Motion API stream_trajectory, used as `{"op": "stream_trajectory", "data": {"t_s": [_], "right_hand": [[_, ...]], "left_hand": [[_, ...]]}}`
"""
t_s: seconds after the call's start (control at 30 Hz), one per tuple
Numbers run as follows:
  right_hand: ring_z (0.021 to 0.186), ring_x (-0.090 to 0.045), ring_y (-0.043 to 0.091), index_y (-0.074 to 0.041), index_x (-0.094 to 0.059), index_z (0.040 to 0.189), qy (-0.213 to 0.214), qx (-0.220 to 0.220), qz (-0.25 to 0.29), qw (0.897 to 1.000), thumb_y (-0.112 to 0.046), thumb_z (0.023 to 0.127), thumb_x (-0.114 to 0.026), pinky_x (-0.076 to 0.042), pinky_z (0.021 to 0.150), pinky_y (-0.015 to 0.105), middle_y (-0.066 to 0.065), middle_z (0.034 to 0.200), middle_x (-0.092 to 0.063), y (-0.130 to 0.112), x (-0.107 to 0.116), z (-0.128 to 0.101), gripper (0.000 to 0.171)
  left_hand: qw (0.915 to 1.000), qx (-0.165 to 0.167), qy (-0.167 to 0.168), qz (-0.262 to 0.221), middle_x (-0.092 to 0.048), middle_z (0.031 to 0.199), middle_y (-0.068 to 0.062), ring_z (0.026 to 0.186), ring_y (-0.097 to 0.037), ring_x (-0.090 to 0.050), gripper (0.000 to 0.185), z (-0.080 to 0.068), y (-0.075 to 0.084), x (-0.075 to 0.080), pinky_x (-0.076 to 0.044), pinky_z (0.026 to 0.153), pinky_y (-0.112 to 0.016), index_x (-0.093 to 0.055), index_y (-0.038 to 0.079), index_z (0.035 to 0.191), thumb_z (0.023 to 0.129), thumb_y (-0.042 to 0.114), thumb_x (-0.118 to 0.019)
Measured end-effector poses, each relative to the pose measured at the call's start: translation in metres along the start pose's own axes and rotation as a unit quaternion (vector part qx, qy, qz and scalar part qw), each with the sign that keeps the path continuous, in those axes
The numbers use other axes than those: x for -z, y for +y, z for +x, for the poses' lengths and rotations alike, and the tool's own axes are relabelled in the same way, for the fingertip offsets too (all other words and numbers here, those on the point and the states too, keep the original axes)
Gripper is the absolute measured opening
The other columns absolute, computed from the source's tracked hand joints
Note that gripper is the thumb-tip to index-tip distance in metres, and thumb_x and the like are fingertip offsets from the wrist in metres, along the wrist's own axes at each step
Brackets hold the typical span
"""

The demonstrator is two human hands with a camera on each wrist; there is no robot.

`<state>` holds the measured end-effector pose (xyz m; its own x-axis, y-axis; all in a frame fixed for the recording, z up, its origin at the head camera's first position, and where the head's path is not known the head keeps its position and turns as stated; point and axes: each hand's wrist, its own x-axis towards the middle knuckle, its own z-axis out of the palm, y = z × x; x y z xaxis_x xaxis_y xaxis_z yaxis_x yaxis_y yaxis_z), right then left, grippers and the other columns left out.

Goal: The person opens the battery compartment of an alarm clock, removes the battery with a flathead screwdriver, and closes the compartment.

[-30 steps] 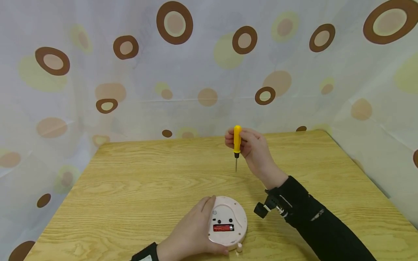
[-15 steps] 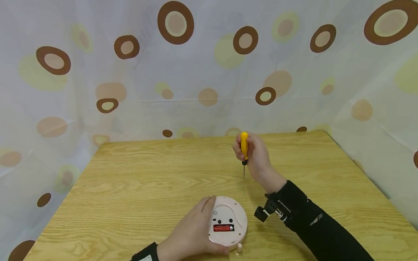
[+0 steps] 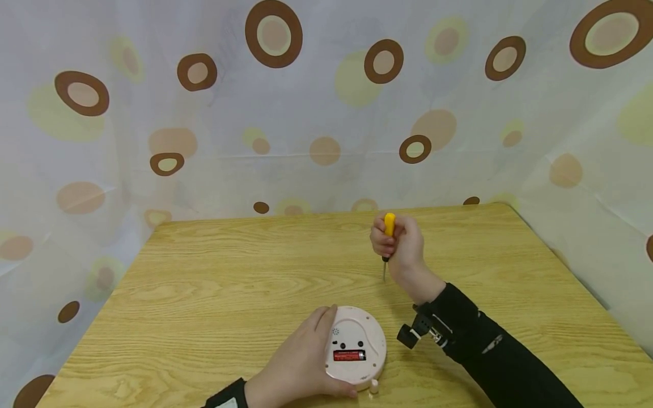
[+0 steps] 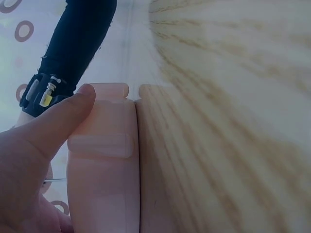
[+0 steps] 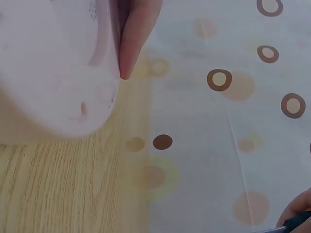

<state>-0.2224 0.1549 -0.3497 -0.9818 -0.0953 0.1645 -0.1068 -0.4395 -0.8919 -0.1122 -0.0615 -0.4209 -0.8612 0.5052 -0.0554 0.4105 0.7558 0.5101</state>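
A round pale pink alarm clock [image 3: 357, 334] lies with its back facing up, a red battery [image 3: 349, 355] showing in its compartment. My left hand [image 3: 306, 357] grips it by the left side; in the left wrist view, the thumb [image 4: 73, 111] presses on the clock's edge [image 4: 104, 189]. Beyond the clock, my right hand [image 3: 403, 246] is raised above the table with fingers curled round a screwdriver [image 3: 389, 225]. Its yellow handle stands upright and the thin metal shaft points down, apart from the clock. Only fingers [image 5: 296, 208] of this hand show in the right wrist view's corner.
The wooden table [image 3: 229, 294] reaches back to a spotted cloth [image 3: 285, 175] that hangs behind it and along both sides. A small pale foot [image 3: 374, 386] sticks out from the clock's lower rim. A black camera mount [image 3: 423, 326] is strapped to the right wrist.
My right hand has come lower and slightly right with the screwdriver. Its fingers have moved from a fingertip pinch to a closer wrap round the handle. Left hand and clock stay put.
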Motion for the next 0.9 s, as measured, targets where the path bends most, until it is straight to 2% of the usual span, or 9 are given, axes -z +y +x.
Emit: {"op": "stream_trajectory", "data": {"t_s": [0.23, 0.37, 0.53, 0.9], "right_hand": [[0.045, -0.026, 0.008, -0.019, -0.044, 0.067, 0.06, -0.013, 0.039, 0.997, -0.035, 0.108, -0.012, -0.017, 0.051, 0.025, -0.01, 0.052, -0.032, -0.007, 0.004, 0.002, 0.054], [0.045, -0.028, 0.008, -0.021, -0.04, 0.063, 0.084, -0.018, 0.033, 0.996, -0.041, 0.11, -0.016, -0.023, 0.051, 0.021, -0.01, 0.051, -0.032, -0.008, 0.009, 0.003, 0.056], [0.046, -0.025, 0.008, -0.021, -0.035, 0.062, 0.076, -0.027, 0.021, 0.997, -0.043, 0.112, -0.018, -0.021, 0.05, 0.021, -0.01, 0.051, -0.03, -0.005, 0.017, 0.004, 0.057], [0.043, -0.028, 0.005, -0.021, -0.03, 0.058, 0.068, -0.091, -0.025, 0.993, -0.046, 0.112, -0.022, -0.025, 0.046, 0.017, -0.011, 0.049, -0.029, 0.004, 0.031, 0.003, 0.059]], "left_hand": [[1.0, 0.003, -0.003, -0.003, -0.045, 0.163, -0.016, 0.144, -0.03, -0.052, 0.138, 0.0, 0.001, 0.001, -0.049, 0.119, -0.048, -0.032, 0.002, 0.164, 0.062, 0.068, -0.096], [1.0, 0.001, -0.001, -0.002, -0.045, 0.163, -0.016, 0.144, -0.03, -0.052, 0.138, 0.0, 0.001, 0.001, -0.049, 0.118, -0.048, -0.032, 0.002, 0.165, 0.062, 0.068, -0.096], [1.0, -0.006, 0.005, -0.001, -0.046, 0.162, -0.016, 0.144, -0.031, -0.053, 0.137, -0.001, 0.0, 0.0, -0.05, 0.117, -0.049, -0.032, 0.001, 0.164, 0.063, 0.069, -0.095], [1.0, -0.005, 0.001, -0.005, -0.046, 0.162, -0.016, 0.143, -0.03, -0.053, 0.138, -0.001, 0.0, 0.0, -0.05, 0.117, -0.048, -0.031, 0.002, 0.165, 0.062, 0.069, -0.096]]}}
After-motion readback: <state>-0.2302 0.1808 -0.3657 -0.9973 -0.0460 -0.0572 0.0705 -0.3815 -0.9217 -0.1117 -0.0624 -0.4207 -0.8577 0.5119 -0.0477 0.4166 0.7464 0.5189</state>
